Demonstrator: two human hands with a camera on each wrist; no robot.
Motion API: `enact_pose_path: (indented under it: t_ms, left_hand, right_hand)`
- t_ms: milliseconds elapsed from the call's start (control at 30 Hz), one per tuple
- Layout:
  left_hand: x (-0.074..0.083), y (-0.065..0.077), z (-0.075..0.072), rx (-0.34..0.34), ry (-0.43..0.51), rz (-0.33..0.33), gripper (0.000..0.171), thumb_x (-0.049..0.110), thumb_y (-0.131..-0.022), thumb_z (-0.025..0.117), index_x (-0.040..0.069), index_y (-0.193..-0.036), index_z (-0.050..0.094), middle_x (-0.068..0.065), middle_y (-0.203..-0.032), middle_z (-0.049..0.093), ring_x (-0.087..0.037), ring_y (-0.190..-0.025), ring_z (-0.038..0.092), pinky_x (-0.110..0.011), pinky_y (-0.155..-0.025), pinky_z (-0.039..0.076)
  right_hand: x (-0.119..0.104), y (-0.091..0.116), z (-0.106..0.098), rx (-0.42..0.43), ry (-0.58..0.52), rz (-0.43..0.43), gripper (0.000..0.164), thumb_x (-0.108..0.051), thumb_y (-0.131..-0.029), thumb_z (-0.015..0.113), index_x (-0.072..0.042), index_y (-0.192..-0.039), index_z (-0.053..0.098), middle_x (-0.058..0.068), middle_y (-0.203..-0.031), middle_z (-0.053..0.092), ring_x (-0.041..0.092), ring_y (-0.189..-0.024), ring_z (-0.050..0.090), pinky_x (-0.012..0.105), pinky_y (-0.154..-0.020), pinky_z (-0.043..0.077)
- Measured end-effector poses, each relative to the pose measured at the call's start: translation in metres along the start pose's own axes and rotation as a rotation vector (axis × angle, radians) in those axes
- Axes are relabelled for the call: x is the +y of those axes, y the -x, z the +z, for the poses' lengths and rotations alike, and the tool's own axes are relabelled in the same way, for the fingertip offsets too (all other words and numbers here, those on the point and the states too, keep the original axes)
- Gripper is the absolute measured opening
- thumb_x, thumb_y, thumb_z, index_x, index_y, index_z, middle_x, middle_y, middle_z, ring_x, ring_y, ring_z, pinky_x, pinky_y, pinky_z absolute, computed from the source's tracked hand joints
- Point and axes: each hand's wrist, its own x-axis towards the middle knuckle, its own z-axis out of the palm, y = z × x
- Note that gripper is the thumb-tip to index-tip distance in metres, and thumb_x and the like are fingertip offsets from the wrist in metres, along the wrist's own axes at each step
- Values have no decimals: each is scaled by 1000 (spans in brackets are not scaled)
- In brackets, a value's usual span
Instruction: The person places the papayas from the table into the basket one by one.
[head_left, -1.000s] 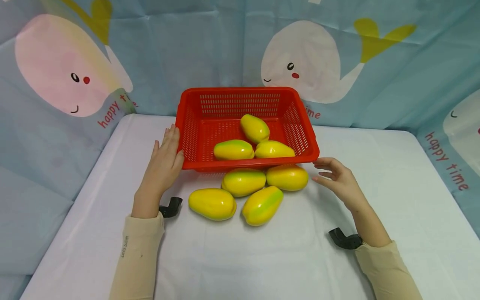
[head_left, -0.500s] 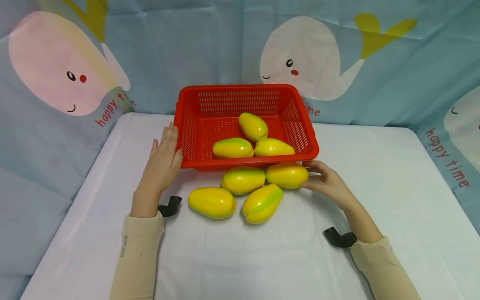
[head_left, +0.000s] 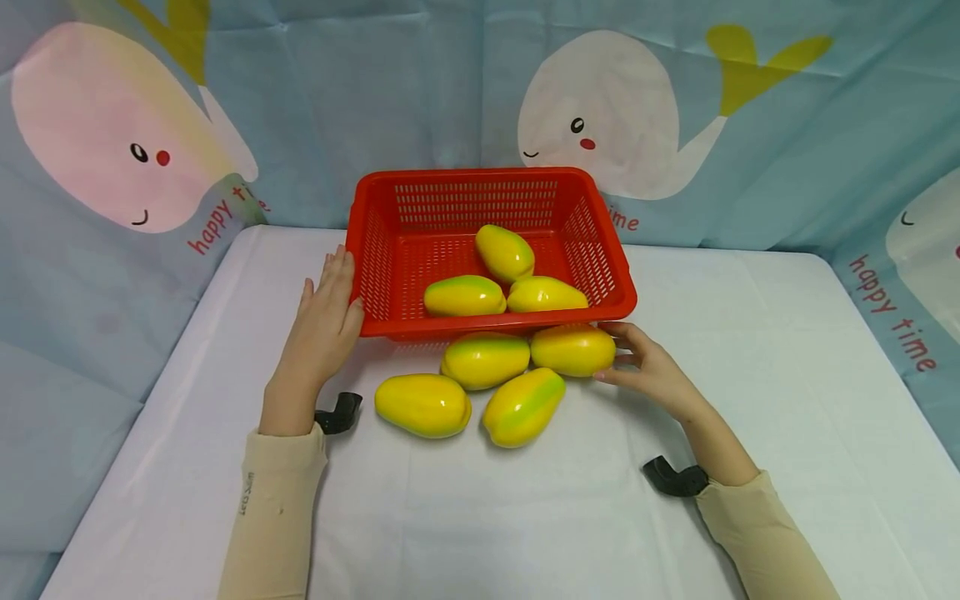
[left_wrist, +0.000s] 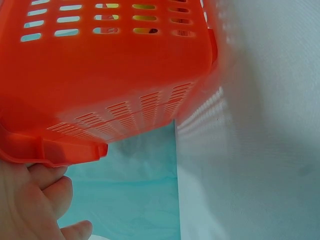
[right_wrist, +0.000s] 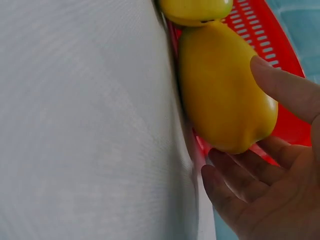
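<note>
In the head view my left hand [head_left: 321, 321] lies with fairly straight fingers against the left side of a red plastic basket [head_left: 491, 321]. Its fingertips are right under the basket's rim [left_wrist: 55, 155] in the left wrist view. My right hand [head_left: 651, 368] has thumb and fingers curled round the right end of a yellow papaya [head_left: 573, 351] at the basket's front. In the right wrist view the thumb [right_wrist: 280, 85] lies along one side of that papaya, the other fingers at its end. Three papayas, one of them at the back [head_left: 506, 253], lie inside the basket.
Three more papayas lie on the white table [head_left: 480, 517]: one beside the gripped papaya [head_left: 485, 362], one at front left [head_left: 423, 406], one at front centre [head_left: 524, 408]. A blue whale-print curtain [head_left: 420, 92] hangs close behind the basket.
My right hand has moved left from beside the basket's corner to the papaya's end and closed round it. The left hand stays against the basket; the papayas keep their places.
</note>
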Motion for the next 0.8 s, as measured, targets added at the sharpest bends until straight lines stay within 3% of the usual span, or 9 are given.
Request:
enact_pose_path:
  t_ms: [167,800]
  left_hand:
    - [0,0,0,2,0,4,61,21,-97,33,2,-151,11,-12,-157,9,-26,-144,5,-54,-113,1]
    - [0,0,0,6,0,3,61,22,-97,33,2,-151,11,-12,-157,10,-27,-144,6,-53,-113,1]
  right_hand:
    - [2,0,0,-2,8,-9,63,-12,-83,71,-4,-137,41,14,-137,45,32,-115,47,53,-98,39]
    - [0,0,2,-1,48,-63,62,-13,-84,71,-5,-137,41,12,-137,46,30,-118,47,52,-99,38]
